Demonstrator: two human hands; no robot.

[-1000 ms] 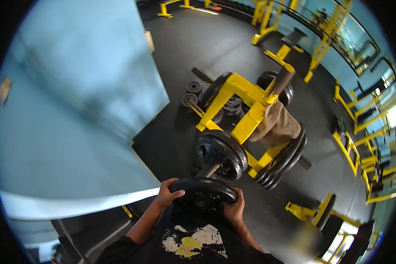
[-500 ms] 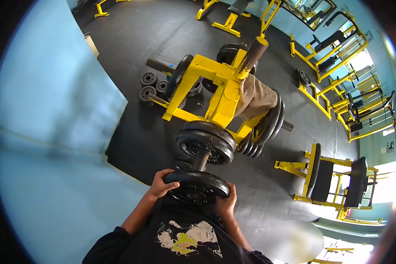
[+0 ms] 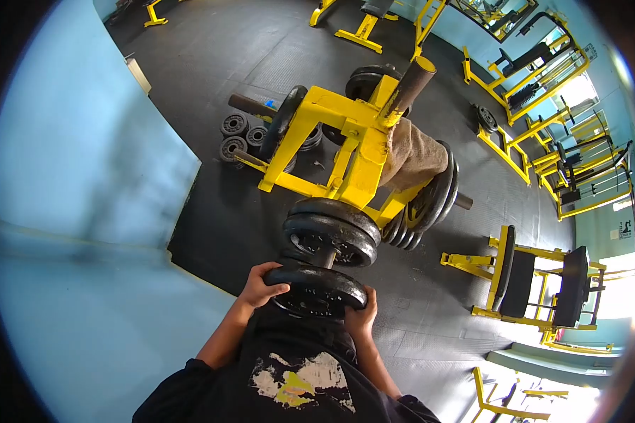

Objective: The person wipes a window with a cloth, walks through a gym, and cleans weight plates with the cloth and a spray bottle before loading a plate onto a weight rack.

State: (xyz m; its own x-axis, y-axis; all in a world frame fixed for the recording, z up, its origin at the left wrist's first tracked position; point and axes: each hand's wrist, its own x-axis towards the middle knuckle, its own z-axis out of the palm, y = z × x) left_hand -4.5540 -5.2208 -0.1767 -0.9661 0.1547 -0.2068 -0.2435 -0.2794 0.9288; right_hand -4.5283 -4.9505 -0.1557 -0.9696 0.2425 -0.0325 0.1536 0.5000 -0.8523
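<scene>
Gripping a black weight plate by its rim, the two hands are holding it just before the torso, at the near end of a yellow rack's near peg. The left hand is wrapping its grip around the left edge, thumb lying over the near face; the right hand is clasping the right edge, its fingers partly hidden. Whether the peg's end is sitting in the plate's hole, I cannot tell. Should either grip be slipping on the smooth rim, the plate could be tipping and dropping toward the feet; should it be swinging far, fingers could be getting pinched against the large plates on that peg. As for holders, the rack is carrying those, several right-hand plates and a left-hand plate. A brown cloth is draping over its right side, and small plates are lying left on the floor.
</scene>
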